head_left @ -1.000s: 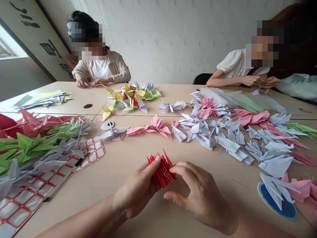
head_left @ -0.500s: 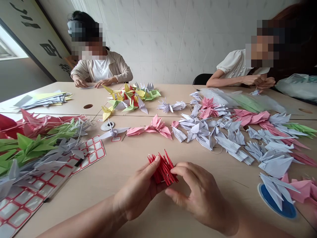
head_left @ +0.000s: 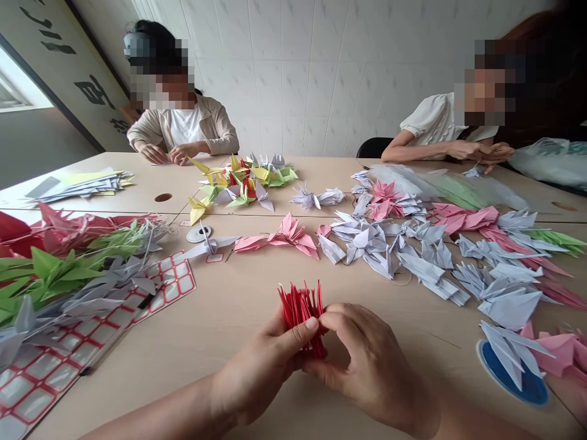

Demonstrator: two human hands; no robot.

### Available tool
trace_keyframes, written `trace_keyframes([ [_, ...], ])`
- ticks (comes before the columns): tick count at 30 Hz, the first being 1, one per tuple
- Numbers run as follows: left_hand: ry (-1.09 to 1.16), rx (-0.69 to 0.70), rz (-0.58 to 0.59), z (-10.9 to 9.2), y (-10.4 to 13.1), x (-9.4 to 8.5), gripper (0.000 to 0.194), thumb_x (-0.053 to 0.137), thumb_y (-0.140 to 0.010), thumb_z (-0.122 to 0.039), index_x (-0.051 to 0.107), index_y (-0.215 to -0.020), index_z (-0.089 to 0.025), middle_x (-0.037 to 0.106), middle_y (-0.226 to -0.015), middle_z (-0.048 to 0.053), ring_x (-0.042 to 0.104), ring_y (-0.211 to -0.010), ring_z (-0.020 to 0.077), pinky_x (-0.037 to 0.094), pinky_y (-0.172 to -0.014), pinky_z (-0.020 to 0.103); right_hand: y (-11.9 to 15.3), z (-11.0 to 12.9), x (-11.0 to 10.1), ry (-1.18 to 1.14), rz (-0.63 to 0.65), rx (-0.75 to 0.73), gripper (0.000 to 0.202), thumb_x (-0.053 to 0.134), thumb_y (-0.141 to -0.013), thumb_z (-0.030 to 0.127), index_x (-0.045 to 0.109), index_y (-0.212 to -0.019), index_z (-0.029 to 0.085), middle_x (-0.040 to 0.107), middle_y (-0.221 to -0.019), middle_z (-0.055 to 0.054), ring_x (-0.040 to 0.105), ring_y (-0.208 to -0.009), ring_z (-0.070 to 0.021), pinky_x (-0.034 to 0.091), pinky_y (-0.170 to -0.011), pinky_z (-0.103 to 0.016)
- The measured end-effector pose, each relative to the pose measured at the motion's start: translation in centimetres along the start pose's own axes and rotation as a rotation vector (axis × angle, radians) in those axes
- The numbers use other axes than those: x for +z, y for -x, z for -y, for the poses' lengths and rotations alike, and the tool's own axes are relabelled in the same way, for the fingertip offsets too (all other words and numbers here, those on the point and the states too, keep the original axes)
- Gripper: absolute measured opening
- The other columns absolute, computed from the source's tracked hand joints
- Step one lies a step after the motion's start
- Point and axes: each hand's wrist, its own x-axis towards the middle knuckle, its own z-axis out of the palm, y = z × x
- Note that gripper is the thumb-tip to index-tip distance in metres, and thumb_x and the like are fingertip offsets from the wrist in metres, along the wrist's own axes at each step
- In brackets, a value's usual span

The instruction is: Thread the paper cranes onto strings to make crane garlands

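I am holding a tight red stack of folded cranes (head_left: 302, 315) just above the table (head_left: 238, 305), directly in front of me and between both hands. Its pointed tips are fanning upward and away from me, so its long axis is running roughly upright with a slight lean away, while the lower end is sinking into my grip. My left hand (head_left: 259, 376) is closing on the stack from the left, thumb pressed across the near face and the other fingers hidden behind the paper. My right hand (head_left: 367, 366) is curling in from the right, index finger and thumb pinching the stack's right edge. Both hands are touching it; neither is nearer.

Around the stack, the bare table is giving open room on the left and toward me. To the right of the stack, a spread of white cranes (head_left: 440, 263) is lying close, and a blue disc (head_left: 513, 373) is sitting beyond my right hand. Beyond the stack, pink cranes (head_left: 288, 235) are lying near. Well left of the stack, a red-gridded label sheet (head_left: 92, 336) is lying under grey and green cranes (head_left: 68, 275). Two other people are working at the far side, their hands well apart from mine.
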Motion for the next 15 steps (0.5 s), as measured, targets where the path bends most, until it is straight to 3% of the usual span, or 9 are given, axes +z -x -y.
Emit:
trace_keyframes([
  [5,-0.046,0.005,0.009,-0.6,-0.3,-0.5,0.025,0.066,-0.084,-0.031,0.063,-0.105,-0.016,0.062,-0.099,0.007,0.056,-0.091,0.0172,0.044,-0.088,0.033,0.1,-0.1,-0.3,-0.13,0.008,0.063,0.034,0.059,-0.088,0.043,0.048,-0.113,0.022,0.067,-0.092,-0.006,0.065,-0.082,-0.0223,0.052,-0.073,-0.037],
  [8,-0.123,0.047,0.061,-0.9,-0.4,-0.5,0.026,0.063,-0.087,-0.032,0.063,-0.109,-0.017,0.063,-0.099,0.006,0.054,-0.088,0.0153,0.043,-0.086,0.03,0.1,-0.3,-0.3,-0.354,0.014,0.23,0.044,0.055,-0.091,0.04,0.037,-0.128,0.025,0.066,-0.103,-0.006,0.064,-0.093,-0.0204,0.052,-0.082,-0.036],
  [11,-0.149,0.059,0.081,-1.0,-0.4,-0.6,0.027,0.064,-0.086,-0.032,0.063,-0.108,-0.016,0.062,-0.096,0.007,0.053,-0.081,0.0139,0.043,-0.078,0.029,0.0,-0.5,0.0,-0.659,0.006,0.424,0.049,0.049,-0.094,0.042,0.027,-0.135,0.026,0.064,-0.098,-0.004,0.063,-0.092,-0.0176,0.052,-0.084,-0.033],
  [15,-0.115,0.024,0.092,-1.1,-0.4,-0.8,0.026,0.068,-0.083,-0.031,0.064,-0.103,-0.015,0.061,-0.09,0.005,0.054,-0.08,0.0145,0.043,-0.075,0.029,-0.3,-1.1,0.1,-0.872,0.033,0.577,0.054,0.053,-0.09,0.051,0.034,-0.133,0.025,0.057,-0.093,-0.002,0.061,-0.087,-0.0169,0.052,-0.083,-0.034],
])
